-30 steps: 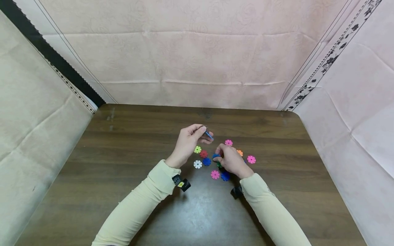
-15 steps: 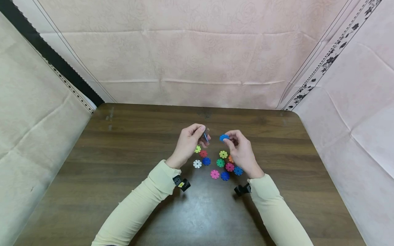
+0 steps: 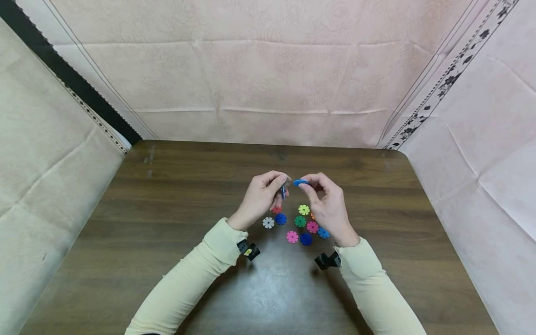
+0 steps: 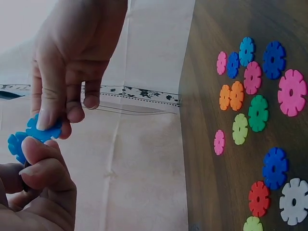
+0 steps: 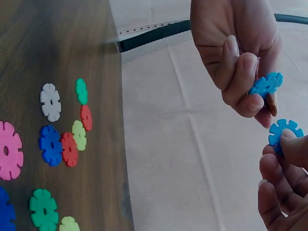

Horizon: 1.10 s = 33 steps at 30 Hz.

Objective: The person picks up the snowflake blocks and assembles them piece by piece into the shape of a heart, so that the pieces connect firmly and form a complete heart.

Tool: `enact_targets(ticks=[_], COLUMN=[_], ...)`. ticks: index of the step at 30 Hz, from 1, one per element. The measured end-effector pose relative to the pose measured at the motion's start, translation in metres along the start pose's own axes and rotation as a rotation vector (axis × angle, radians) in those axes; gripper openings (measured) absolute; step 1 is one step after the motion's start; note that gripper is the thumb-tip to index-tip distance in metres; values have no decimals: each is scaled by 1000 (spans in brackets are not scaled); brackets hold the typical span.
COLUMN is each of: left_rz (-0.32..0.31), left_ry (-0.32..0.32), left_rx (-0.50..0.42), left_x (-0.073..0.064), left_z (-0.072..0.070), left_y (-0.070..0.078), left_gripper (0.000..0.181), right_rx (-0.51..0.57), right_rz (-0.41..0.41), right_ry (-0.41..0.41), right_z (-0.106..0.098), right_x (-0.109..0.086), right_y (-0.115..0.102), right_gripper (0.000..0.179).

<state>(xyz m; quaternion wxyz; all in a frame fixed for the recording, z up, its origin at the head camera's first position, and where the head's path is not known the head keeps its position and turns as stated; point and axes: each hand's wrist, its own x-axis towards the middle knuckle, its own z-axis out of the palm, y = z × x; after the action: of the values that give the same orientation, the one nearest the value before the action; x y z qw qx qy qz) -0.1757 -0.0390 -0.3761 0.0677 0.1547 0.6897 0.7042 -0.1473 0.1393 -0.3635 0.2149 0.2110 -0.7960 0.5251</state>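
Above the table, my left hand [image 3: 264, 193] pinches a light blue notched flower disc [image 5: 266, 84] between thumb and fingers. A small brown piece [image 5: 272, 104] shows beside that disc at the fingertips, mostly hidden. My right hand [image 3: 328, 202] grips another light blue flower disc [image 5: 284, 133] by its edge, thumb on its face. The two discs face each other across a narrow gap in the right wrist view and overlap in the left wrist view. Below the hands lie loose discs, among them a white one [image 3: 268, 223], a green one [image 3: 300, 221] and a yellow one [image 3: 304, 210].
More flower discs lie flat on the brown wooden table [image 3: 188, 260]: a pink one [image 3: 292, 237], a dark blue one [image 3: 306, 239], a red one [image 4: 259, 198] and an orange pair [image 4: 230, 96]. Pale cloth [image 3: 268, 83] hangs behind the table and along both sides.
My right hand has lifted a blue disc from among the loose discs and brought it up beside the left hand. The left hand has shifted slightly right, turning its disc.
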Motion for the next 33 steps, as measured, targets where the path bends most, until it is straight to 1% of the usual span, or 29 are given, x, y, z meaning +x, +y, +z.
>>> enact_targets(ticks=[3,5,9,14,18,24,26,29,33], left_rz=[-12,-26,-41,-38,-26,-2,5,-5,-38], left_ry=[-11,-13,-6,3,-9,-19,-20,-27,-38], left_rx=[3,7,17,27,40,32,27,20,-14], left_x=[0,0,0,1,2,-8,-10,-9,-4], left_z=[2,2,3,2,2,6,7,7,7], left_y=[0,0,1,1,1,25,29,28,16], left_gripper=[29,29,30,32,32,29,28,28,28], right_rx=[-6,2,-15,-49,-69,-120,-127,-132,-179], right_rz=[-51,-74,-104,-135,-158,-205,-219,-240,-269], right_ry=[2,1,3,10,7,-15,-16,-10,-15], right_z=[1,2,2,4,4,5,6,6,6], right_x=[1,1,1,0,-1,-2,-2,-2,-1], right_y=[2,3,2,18,27,28,28,26,25], right_gripper=[10,11,11,12,12,14,15,16,16])
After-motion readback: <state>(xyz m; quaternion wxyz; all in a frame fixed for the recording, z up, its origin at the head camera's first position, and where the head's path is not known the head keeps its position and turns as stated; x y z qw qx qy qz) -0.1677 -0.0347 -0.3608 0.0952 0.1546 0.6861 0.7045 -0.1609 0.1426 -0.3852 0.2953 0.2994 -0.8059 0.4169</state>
